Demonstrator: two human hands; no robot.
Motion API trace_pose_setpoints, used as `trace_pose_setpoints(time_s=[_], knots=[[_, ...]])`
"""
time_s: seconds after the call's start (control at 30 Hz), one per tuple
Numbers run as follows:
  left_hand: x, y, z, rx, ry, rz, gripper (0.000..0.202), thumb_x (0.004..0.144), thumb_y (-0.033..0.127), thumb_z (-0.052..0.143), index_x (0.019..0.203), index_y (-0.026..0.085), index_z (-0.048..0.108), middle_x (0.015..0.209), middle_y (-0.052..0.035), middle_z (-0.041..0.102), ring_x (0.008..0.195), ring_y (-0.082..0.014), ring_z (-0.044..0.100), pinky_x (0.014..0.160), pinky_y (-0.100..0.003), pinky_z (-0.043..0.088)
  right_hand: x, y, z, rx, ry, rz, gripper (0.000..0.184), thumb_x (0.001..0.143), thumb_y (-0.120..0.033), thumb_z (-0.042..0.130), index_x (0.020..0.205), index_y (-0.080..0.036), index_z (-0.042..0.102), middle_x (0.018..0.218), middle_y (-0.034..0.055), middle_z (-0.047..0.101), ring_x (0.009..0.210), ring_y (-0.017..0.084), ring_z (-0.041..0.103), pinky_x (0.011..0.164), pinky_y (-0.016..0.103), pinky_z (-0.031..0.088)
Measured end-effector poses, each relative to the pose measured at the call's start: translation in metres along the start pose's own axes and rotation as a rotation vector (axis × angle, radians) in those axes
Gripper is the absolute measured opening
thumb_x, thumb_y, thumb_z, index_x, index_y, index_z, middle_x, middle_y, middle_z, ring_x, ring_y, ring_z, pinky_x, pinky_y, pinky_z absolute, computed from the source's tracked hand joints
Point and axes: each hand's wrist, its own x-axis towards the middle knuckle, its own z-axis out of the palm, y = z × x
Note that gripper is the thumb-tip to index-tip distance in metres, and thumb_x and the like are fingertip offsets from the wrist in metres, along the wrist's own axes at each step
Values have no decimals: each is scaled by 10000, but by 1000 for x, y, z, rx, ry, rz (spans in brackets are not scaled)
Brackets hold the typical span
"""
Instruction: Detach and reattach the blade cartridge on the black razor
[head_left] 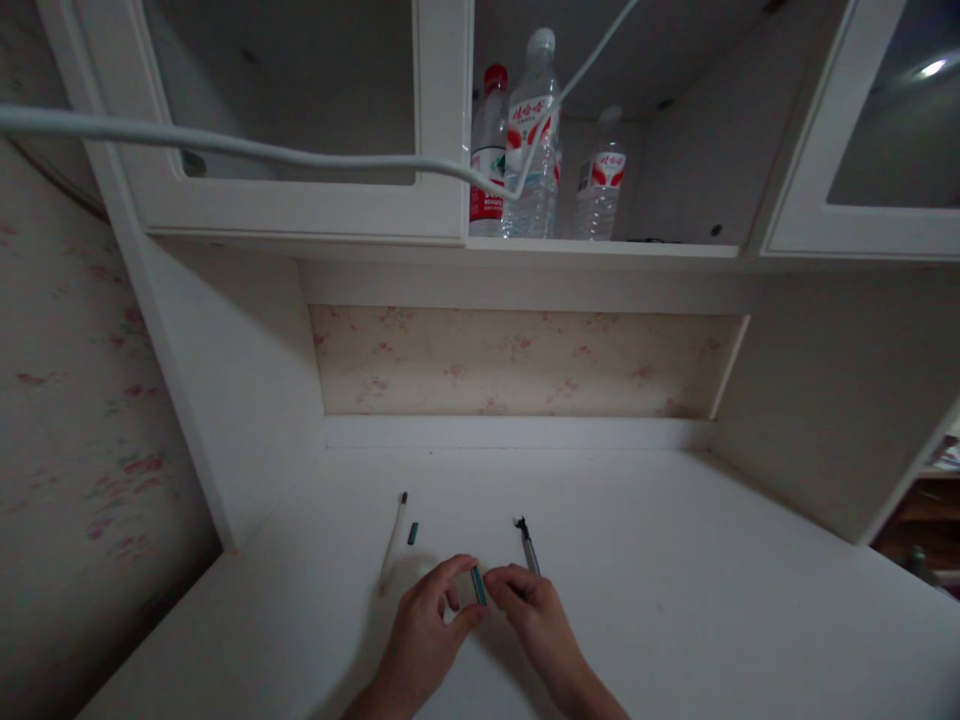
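Both hands meet low on the white desk (675,560). My left hand (427,630) pinches a small green piece (478,586) between thumb and forefinger. My right hand (536,615) is closed, its fingertips touching the same green piece, and a grey pen part with a dark tip (526,540) sticks out above its fingers. To the left lie a pale pen barrel (393,545) and a small green cap (412,533), untouched.
A cabinet above the desk stands with its right door (862,150) open; three water bottles (536,140) stand on its shelf. A white cable (225,145) runs across the top. Floral wallpaper (67,400) covers the left wall. Shelves show at far right.
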Motion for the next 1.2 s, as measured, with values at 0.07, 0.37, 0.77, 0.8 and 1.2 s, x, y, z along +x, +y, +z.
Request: trace_pose_setpoints(time_s=[0.07, 0.37, 0.77, 0.8, 1.2], knots=[[-1, 0, 1, 14, -12, 7, 459, 668, 268, 722, 1118, 248, 631, 754, -3, 628, 625, -152, 539, 625, -257, 461, 0, 0, -1, 9, -10, 10, 220, 791, -339, 592, 691, -163, 678, 710, 26, 600, 717, 181, 531, 655, 261, 385], [-2, 8, -5, 15, -147, 97, 524, 707, 192, 696, 1203, 288, 558, 1148, -45, 592, 730, -140, 567, 651, -245, 492, 0, -1, -3, -43, -65, -44, 292, 854, -406, 512, 711, -158, 574, 698, 8, 513, 686, 156, 462, 623, 247, 359], [5, 9, -16, 29, -197, 304, 180, 873, 272, 533, 943, 241, 696, 852, -34, 678, 797, -157, 609, 744, -237, 469, 0, 5, -8, -18, -219, 23, 322, 827, -440, 561, 694, -148, 573, 631, -20, 440, 601, 116, 386, 552, 225, 297], [5, 11, -17, 25, -193, 283, 172, 866, 283, 543, 913, 236, 702, 829, -34, 678, 772, -157, 608, 725, -233, 464, 1, 4, -8, 3, -197, 36, 326, 814, -452, 573, 695, -149, 584, 614, -24, 432, 578, 110, 373, 532, 223, 284], [12, -2, -8, -345, -13, -169, 429, 745, 483, 627, 979, 127, 677, 713, -47, 641, 545, -122, 506, 457, -211, 373, 10, 17, -15, 206, 288, 117, 415, 728, -567, 622, 824, -163, 625, 544, -53, 375, 451, 84, 285, 415, 215, 190]])
